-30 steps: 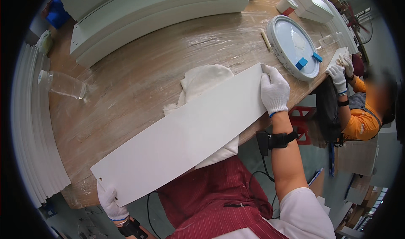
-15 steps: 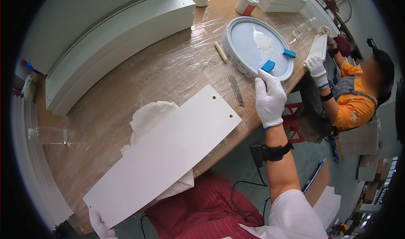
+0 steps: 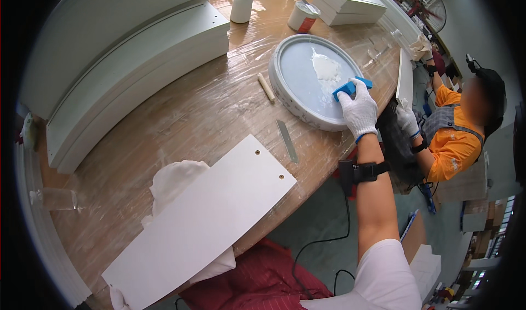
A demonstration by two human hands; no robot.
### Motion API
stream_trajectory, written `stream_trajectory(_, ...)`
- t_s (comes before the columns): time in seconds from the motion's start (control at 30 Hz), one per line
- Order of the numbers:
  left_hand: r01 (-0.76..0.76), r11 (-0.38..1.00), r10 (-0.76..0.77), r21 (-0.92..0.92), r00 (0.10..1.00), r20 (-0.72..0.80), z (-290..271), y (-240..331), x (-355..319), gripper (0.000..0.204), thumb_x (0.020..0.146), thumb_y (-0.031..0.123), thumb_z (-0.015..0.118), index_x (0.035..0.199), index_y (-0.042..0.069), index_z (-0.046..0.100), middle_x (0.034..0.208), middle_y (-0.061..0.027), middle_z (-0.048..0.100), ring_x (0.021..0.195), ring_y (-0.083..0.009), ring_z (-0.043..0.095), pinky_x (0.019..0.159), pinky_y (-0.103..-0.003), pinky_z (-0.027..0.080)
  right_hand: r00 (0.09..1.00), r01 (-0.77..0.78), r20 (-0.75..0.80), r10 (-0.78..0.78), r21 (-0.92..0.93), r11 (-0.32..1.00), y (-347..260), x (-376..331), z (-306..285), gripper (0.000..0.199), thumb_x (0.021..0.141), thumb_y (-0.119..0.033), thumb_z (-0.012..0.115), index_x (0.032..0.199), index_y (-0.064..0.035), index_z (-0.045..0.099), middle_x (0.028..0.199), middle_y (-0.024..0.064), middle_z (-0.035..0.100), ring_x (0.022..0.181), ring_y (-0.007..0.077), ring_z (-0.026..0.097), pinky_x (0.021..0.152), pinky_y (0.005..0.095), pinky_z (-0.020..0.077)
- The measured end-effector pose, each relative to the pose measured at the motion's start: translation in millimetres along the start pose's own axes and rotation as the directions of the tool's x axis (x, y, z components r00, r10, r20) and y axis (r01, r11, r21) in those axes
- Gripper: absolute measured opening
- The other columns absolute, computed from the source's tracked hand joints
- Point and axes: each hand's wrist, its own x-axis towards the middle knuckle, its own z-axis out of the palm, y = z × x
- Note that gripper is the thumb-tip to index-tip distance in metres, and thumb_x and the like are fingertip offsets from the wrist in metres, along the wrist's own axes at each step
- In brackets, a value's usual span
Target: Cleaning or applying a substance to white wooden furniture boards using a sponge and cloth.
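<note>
At the near table edge, a white panel (image 3: 203, 217) was gripped at its lower corner by the gloved left hand (image 3: 116, 298), mostly hidden, with a white cloth (image 3: 178, 179) lying under it. Farther out, a blue sponge (image 3: 348, 89) was grasped by the gloved right hand (image 3: 359, 110) inside the round tray (image 3: 290, 93), beside the white glue (image 3: 326, 68).

The person wears white knit gloves on both hands: the right hand (image 3: 359, 110) has a blue-edged cuff, the left hand (image 3: 116, 298) barely shows. A black strap with a small black box circles the right forearm. A white short sleeve and dark red striped apron.
</note>
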Motion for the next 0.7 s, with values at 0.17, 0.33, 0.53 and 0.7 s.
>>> stream_trajectory(0.17,0.046,0.999,-0.047,-0.019,0.998,-0.046,1.4,2.9,-6.9,0.055,0.104,0.037,0.043,0.146,0.002,0.045,0.144,-0.0161,0.053,0.13,-0.0323,0.051,0.11,-0.046,0.04,0.997,-0.075,-0.002,0.076,0.054,0.996,-9.3,39.5,12.0,0.048,0.085,-0.035,0.069,0.126,-0.0118,0.062,0.111,0.0183,0.07,0.102,0.0368,0.068,0.092,0.0455,0.0518)
stream_trajectory(0.33,-0.04,0.993,0.049,0.112,0.996,-0.078,6.1,5.0,-15.4,0.052,0.105,0.031,0.042,0.146,-0.001,0.043,0.144,-0.0172,0.052,0.13,-0.0301,0.051,0.11,-0.044,0.041,0.995,-0.014,0.092,0.029,-0.152,0.988,-22.8,48.9,19.5,0.046,0.085,-0.032,0.067,0.126,-0.0118,0.062,0.117,0.0201,0.069,0.109,0.039,0.065,0.096,0.0461,0.0498)
stream_trajectory(0.53,-0.091,0.969,0.102,0.228,0.994,-0.039,12.2,9.2,-16.6,0.052,0.105,0.028,0.043,0.145,-0.004,0.041,0.143,-0.0195,0.051,0.13,-0.0298,0.051,0.109,-0.043,0.041,0.989,0.117,0.111,-0.093,-0.236,0.965,-16.5,46.3,14.4,0.042,0.086,-0.03,0.066,0.124,-0.0121,0.064,0.114,0.0195,0.07,0.107,0.0387,0.066,0.095,0.0458,0.05)
stream_trajectory(0.7,-0.156,0.987,0.15,0.028,0.975,0.163,5.0,7.2,-0.9,0.052,0.104,0.023,0.048,0.148,-0.003,0.04,0.144,-0.0137,0.052,0.129,-0.0247,0.054,0.11,-0.039,0.044,0.988,0.144,0.08,-0.134,-0.135,0.98,-38.7,15.5,-9.7,0.043,0.086,-0.025,0.069,0.125,-0.0095,0.064,0.108,0.0201,0.07,0.102,0.0354,0.067,0.09,0.0446,0.0526)
